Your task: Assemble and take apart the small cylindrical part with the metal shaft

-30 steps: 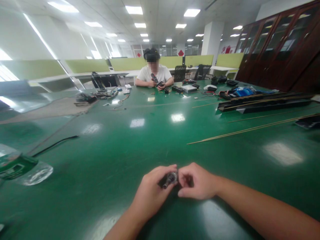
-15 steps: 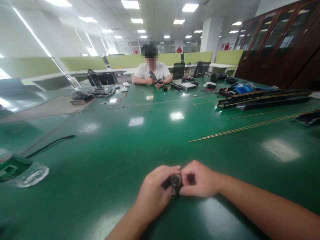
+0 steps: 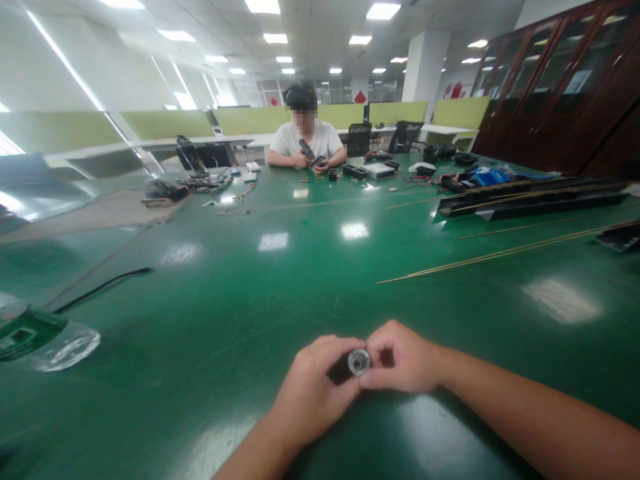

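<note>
Between my two hands is a small cylindrical part [image 3: 359, 362] with a round grey metal end. That end faces me and shows a ring around a dark centre; the rest of the part is hidden behind my fingers. My left hand [image 3: 317, 377] is closed around its left side, with thumb and index finger at its edge. From the right, my right hand [image 3: 403, 360] pinches the rim between thumb and fingertips. Both hands are just above the green tabletop [image 3: 225, 387], near its front.
A clear bottle with a green label [image 3: 35, 333] lies at the left, by a black cable [image 3: 103, 290]. Thin brass-coloured rods [image 3: 450, 263] and black channels [image 3: 530, 200] lie at the right. Across the table sits a person [image 3: 306, 143] holding a dark tool, with electronics nearby.
The narrow ribbed shaft that stuck out towards me no longer shows; the part's round end now faces me. My fingers have closed in around its rim. The view shifted slightly.
</note>
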The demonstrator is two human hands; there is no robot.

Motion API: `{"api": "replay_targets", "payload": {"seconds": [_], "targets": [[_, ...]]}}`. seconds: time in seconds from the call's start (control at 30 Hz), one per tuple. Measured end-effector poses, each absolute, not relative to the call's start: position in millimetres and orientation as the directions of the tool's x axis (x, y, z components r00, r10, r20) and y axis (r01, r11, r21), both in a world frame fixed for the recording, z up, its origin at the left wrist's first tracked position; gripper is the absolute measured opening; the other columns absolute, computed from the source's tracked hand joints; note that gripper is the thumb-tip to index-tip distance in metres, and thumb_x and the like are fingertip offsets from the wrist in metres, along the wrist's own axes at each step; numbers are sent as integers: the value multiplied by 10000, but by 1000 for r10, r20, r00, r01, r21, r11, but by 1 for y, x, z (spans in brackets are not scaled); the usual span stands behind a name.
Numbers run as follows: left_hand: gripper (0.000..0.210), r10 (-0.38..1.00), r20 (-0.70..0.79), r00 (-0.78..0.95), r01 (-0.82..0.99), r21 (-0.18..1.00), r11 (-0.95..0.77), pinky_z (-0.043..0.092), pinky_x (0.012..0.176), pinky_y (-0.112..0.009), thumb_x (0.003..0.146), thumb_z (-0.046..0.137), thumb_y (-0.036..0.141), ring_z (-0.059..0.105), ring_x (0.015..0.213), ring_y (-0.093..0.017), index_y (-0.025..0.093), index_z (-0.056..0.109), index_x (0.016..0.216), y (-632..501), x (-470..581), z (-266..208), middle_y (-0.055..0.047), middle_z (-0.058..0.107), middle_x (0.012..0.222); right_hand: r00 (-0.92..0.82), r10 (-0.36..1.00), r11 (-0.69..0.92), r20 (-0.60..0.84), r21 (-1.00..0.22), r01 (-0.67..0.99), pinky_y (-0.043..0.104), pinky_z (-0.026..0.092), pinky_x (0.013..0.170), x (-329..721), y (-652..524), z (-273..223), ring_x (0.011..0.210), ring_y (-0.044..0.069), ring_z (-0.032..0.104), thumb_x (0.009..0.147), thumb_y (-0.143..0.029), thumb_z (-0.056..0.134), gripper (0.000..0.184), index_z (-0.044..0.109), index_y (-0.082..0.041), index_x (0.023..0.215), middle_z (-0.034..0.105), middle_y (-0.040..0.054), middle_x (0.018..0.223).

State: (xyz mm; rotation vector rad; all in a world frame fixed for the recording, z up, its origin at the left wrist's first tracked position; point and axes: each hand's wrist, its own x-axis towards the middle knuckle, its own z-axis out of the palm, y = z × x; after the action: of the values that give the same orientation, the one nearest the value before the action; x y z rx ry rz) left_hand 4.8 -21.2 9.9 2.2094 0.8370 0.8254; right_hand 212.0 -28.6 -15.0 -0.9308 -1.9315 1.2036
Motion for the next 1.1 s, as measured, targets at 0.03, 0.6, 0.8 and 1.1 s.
{"api": "replay_targets", "payload": {"seconds": [0.03,0.6,0.8,1.1], "targets": [[253,730,324,602,336,726,-600,494,743,-240,792,731,165,657,824,-142,258,695,1025,-21,5,10,18,720,920,-521,837,321,167,-921,220,211,294,495,212,-29,-15,513,83,402,769,-426,757,414,531,-150,559,470,-45,535],[224,724,331,605,326,727,-605,512,779,-277,831,684,206,663,862,-173,242,692,1052,-22,4,10,-23,720,947,-539,829,324,150,-914,245,208,311,492,213,-29,-12,522,85,405,799,-452,727,431,522,-153,565,463,-45,543],[244,828,376,416,442,712,-546,503,829,-283,764,746,181,659,903,-173,247,697,994,-8,-1,10,2,717,979,-506,855,283,115,-921,269,204,361,502,210,-33,-9,517,91,478,778,-388,752,298,617,-144,671,578,-23,586],[216,819,380,430,444,701,-558,498,819,-303,769,719,156,638,905,-184,219,700,975,-3,-2,11,-24,697,971,-365,910,320,195,-891,322,208,347,491,212,-30,-10,507,92,455,780,-363,746,274,613,-151,667,554,-25,568]]}}
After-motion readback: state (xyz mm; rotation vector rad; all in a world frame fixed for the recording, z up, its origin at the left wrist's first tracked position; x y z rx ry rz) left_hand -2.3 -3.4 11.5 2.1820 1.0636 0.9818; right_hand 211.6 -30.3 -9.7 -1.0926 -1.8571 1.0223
